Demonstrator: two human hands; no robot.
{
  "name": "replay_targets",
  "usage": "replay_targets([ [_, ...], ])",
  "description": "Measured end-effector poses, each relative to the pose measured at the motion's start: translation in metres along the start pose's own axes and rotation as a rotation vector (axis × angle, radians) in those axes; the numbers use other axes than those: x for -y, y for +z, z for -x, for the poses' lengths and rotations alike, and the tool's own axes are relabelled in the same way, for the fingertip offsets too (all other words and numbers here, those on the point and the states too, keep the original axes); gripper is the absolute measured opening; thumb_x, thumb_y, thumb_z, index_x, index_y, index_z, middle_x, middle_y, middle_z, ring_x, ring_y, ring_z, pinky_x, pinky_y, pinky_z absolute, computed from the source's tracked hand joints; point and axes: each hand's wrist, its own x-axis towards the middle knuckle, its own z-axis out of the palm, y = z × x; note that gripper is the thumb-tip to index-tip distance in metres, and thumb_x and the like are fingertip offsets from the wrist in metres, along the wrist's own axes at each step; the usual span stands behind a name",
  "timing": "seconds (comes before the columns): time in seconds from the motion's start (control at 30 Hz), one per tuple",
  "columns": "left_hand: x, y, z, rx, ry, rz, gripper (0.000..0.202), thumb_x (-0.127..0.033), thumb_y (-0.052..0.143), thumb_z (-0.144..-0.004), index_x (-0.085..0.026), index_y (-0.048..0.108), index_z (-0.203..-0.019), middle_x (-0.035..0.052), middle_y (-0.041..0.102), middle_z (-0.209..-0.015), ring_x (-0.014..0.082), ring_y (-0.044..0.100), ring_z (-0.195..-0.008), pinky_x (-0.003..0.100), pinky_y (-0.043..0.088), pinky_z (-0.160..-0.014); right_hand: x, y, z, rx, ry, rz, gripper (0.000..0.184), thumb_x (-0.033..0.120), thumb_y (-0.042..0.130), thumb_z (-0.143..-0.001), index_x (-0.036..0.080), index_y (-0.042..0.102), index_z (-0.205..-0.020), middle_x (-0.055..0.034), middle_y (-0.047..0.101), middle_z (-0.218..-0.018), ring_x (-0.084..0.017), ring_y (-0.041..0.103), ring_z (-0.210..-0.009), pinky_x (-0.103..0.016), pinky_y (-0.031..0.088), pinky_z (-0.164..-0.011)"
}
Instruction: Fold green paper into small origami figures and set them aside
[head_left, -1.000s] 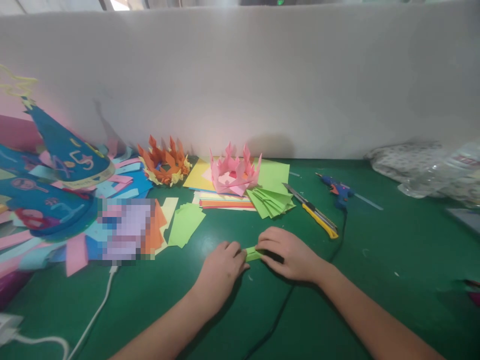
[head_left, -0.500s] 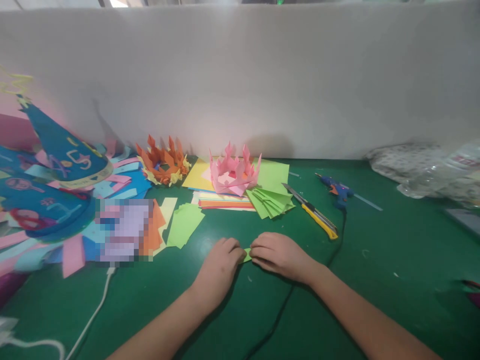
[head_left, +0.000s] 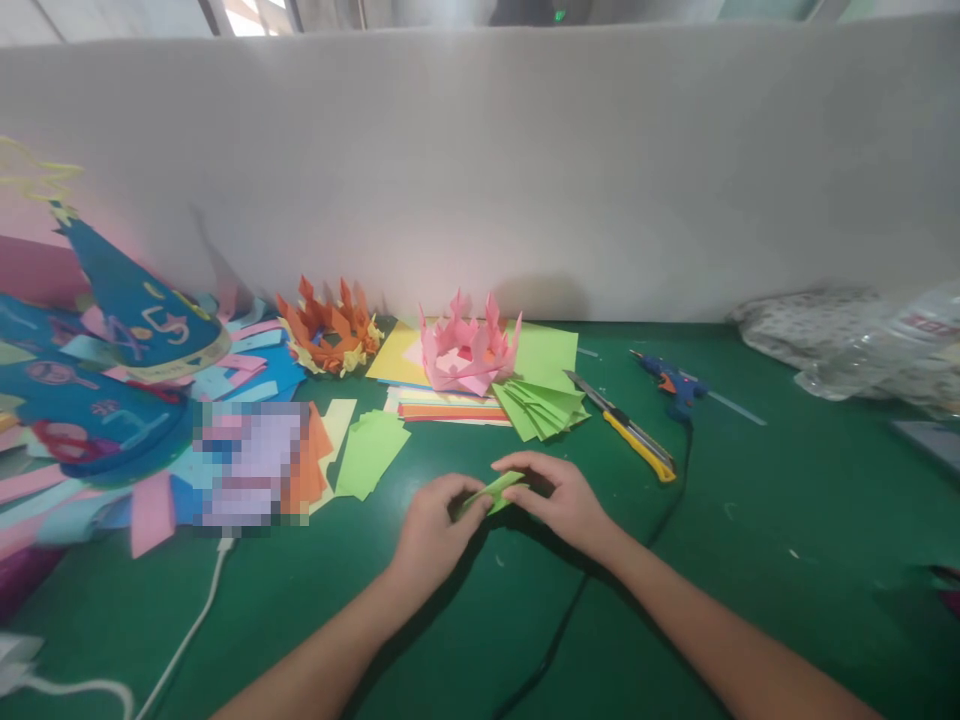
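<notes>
A small folded piece of light green paper [head_left: 498, 492] is held between both hands over the green table. My left hand [head_left: 442, 520] pinches its left end between thumb and fingers. On its right end, my right hand [head_left: 555, 497] has the thumb in front and the fingers behind. Beyond my hands lies a fanned stack of folded green papers [head_left: 541, 408]. To the left rest flat green paper pieces [head_left: 370, 452]. A pink paper crown [head_left: 471, 345] stands on coloured sheets at the back.
A yellow utility knife [head_left: 626, 428] and a blue glue gun [head_left: 671, 383], its cord running under my right arm, lie to the right. An orange paper crown [head_left: 334, 330] and blue cone hats [head_left: 150, 300] stand left. A plastic bottle [head_left: 892, 340] lies far right.
Both hands have lifted the green paper slightly from the table and tilted it, so more of it shows. My fingers have shifted, and my thumbs now press its near side.
</notes>
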Motion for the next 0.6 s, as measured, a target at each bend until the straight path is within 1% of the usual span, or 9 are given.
replay_targets([
  [0.07,-0.003,0.003,0.000,0.037,-0.150,0.308,0.021,-0.036,0.058,-0.080,-0.015,0.059,-0.076,0.0029,0.064,-0.066,0.0145,0.059,-0.062,0.025,0.044,-0.059,0.005,0.002,-0.003,0.040,0.073,-0.198,0.036,0.038,0.068,-0.074,0.021,0.062,-0.106,-0.0035,0.067,-0.089,-0.017,0.063,-0.076,-0.028,0.051,-0.070],
  [0.13,-0.005,0.005,0.000,0.069,-0.259,0.542,0.027,-0.040,0.063,-0.076,-0.014,0.057,-0.076,0.0024,0.064,-0.063,0.0135,0.061,-0.060,0.025,0.045,-0.059,0.011,0.002,-0.008,0.113,0.142,-0.324,0.049,0.037,0.074,-0.068,0.021,0.058,-0.112,-0.0014,0.066,-0.084,-0.016,0.063,-0.073,-0.028,0.051,-0.070],
  [0.17,-0.005,0.005,0.000,0.075,-0.293,0.614,0.029,-0.042,0.065,-0.074,-0.014,0.057,-0.076,0.0024,0.065,-0.063,0.0129,0.061,-0.059,0.024,0.046,-0.060,0.014,0.003,-0.011,0.133,0.171,-0.350,0.050,0.035,0.075,-0.067,0.021,0.059,-0.112,-0.0012,0.066,-0.085,-0.016,0.063,-0.075,-0.028,0.051,-0.072],
  [0.2,-0.006,0.005,0.000,0.073,-0.315,0.660,0.031,-0.042,0.067,-0.072,-0.013,0.057,-0.076,0.0027,0.066,-0.063,0.0122,0.061,-0.059,0.023,0.046,-0.060,0.016,0.003,-0.014,0.140,0.199,-0.357,0.045,0.035,0.074,-0.068,0.020,0.061,-0.109,-0.0015,0.066,-0.085,-0.015,0.062,-0.076,-0.028,0.051,-0.073],
  [0.27,-0.007,0.003,-0.001,0.065,-0.336,0.711,0.033,-0.043,0.069,-0.071,-0.013,0.057,-0.078,0.0033,0.067,-0.063,0.0112,0.061,-0.059,0.022,0.045,-0.059,0.017,0.004,-0.020,0.126,0.233,-0.360,0.034,0.035,0.072,-0.070,0.018,0.065,-0.098,-0.0018,0.066,-0.082,-0.015,0.061,-0.075,-0.028,0.050,-0.072],
  [0.33,-0.007,0.001,-0.001,0.065,-0.345,0.740,0.034,-0.043,0.070,-0.070,-0.013,0.056,-0.078,0.0037,0.068,-0.064,0.0110,0.062,-0.059,0.021,0.046,-0.059,0.016,0.007,-0.024,0.103,0.254,-0.375,0.028,0.035,0.072,-0.069,0.016,0.066,-0.089,-0.0014,0.064,-0.077,-0.014,0.060,-0.070,-0.027,0.050,-0.068],
  [0.47,-0.007,0.002,0.000,0.083,-0.353,0.775,0.038,-0.046,0.072,-0.067,-0.012,0.055,-0.077,0.0033,0.067,-0.065,0.0108,0.063,-0.060,0.022,0.048,-0.061,0.009,0.013,-0.022,0.062,0.271,-0.390,0.026,0.033,0.073,-0.068,0.016,0.065,-0.085,0.0007,0.061,-0.071,-0.011,0.056,-0.063,-0.023,0.047,-0.059],
  [0.6,-0.009,0.005,0.001,0.129,-0.353,0.816,0.042,-0.050,0.070,-0.067,-0.013,0.053,-0.078,0.0037,0.068,-0.073,0.0133,0.065,-0.065,0.027,0.052,-0.065,0.012,0.016,-0.015,-0.006,0.243,-0.335,0.020,0.031,0.072,-0.068,0.016,0.065,-0.080,0.0021,0.058,-0.067,-0.010,0.053,-0.059,-0.022,0.045,-0.057],
])
